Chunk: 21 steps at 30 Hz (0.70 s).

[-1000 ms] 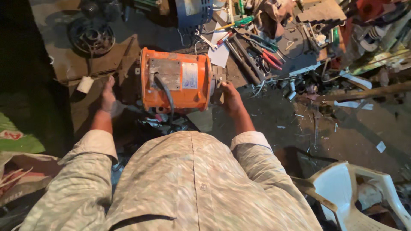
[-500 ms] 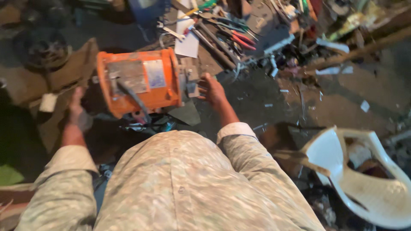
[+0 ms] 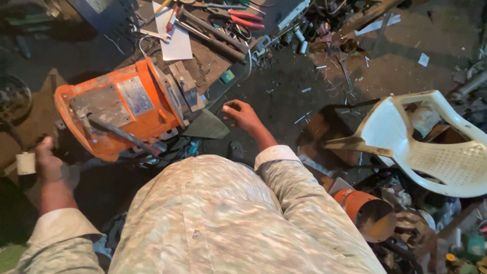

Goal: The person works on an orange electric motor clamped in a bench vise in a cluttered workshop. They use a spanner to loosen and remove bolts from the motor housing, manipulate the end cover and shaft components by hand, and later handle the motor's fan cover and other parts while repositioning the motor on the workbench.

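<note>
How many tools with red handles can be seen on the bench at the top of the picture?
2, as far as the picture shows: red-handled pliers near the top centre, and a smaller red-handled tool on the white sheet. More may be hidden in the clutter.

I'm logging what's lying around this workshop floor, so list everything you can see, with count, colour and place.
motor housing: one, orange with a grey plate, tilted on the floor at left
pliers: one pair at least, red handles, top centre among the tools
paper sheet: one, white, top centre
wrench: one, silvery, beside the paper sheet
plastic chair: one, white, dirty, tipped at right
cylinder: one, orange, open-ended, lower right
scrap and debris: many pieces, dark, across the floor; count unclear
left hand: one, low left of the motor housing, its grip not clearly on anything
right hand: one, fingers curled, off the motor housing, holding nothing
</note>
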### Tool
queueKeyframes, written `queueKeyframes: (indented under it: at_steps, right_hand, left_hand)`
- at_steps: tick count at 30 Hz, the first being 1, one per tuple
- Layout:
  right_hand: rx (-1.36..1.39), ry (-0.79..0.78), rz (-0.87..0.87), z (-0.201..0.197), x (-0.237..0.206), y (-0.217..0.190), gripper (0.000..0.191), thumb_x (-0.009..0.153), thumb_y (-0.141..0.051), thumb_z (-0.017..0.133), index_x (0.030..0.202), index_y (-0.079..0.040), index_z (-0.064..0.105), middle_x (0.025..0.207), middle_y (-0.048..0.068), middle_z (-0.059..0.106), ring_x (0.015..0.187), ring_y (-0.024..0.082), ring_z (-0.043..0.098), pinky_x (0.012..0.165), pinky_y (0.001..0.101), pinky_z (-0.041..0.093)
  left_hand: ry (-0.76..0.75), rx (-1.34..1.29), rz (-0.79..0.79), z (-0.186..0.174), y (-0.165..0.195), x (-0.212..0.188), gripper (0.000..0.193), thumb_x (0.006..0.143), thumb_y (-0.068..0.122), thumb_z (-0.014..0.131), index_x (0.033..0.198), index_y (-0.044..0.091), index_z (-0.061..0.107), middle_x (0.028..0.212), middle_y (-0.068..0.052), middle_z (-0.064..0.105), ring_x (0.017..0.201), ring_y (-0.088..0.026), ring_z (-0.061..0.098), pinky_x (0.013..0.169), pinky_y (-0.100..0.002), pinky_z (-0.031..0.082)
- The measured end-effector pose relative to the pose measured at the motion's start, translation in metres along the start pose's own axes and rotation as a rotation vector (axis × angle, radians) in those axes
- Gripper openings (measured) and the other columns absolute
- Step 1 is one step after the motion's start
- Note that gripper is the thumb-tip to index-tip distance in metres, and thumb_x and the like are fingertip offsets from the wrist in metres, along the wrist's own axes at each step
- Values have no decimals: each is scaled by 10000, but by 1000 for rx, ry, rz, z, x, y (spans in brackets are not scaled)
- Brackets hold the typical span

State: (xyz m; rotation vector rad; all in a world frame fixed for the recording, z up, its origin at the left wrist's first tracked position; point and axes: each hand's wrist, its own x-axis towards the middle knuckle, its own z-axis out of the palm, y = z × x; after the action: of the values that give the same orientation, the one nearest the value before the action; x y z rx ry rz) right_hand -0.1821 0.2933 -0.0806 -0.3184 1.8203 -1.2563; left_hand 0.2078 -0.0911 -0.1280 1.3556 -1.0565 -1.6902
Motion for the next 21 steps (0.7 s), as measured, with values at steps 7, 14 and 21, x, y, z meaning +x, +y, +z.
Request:
queueKeyframes:
  at_steps: [7, 14, 21]
  right_hand:
    - [-16, -91, -95, 20, 14, -34, 438, 960, -418, 647, 1265, -103, 653, 1169, 36, 718, 1001, 163, 716, 731, 336, 571]
    - [-149, -63, -165, 27, 26, -47, 424, 967, -407, 662, 1221, -69, 688, 1043, 60, 738, 910, 153, 690, 651, 296, 532]
    - [-235, 150, -326, -27, -12, 23, 384, 968, -378, 703, 1144, -38, 720, 993, 40, 752, 898, 103, 692, 806, 289, 561]
  left_hand:
    - [-117, 189, 534, 43, 29, -49, 435, 1075, 263, 609, 1374, -52, 589, 1298, -135, 651, 1204, -232, 612, 1112, -372, 473]
    - [-86, 736, 979, 101, 87, -135, 651, 1046, 318, 627, 1549, -47, 437, 1641, -326, 358, 1562, -475, 319, 1317, -529, 253]
    - [-127, 927, 1048, 132, 62, -126, 651, 1025, 354, 656, 1523, -27, 483, 1607, -317, 399, 1541, -482, 344, 1291, -539, 274]
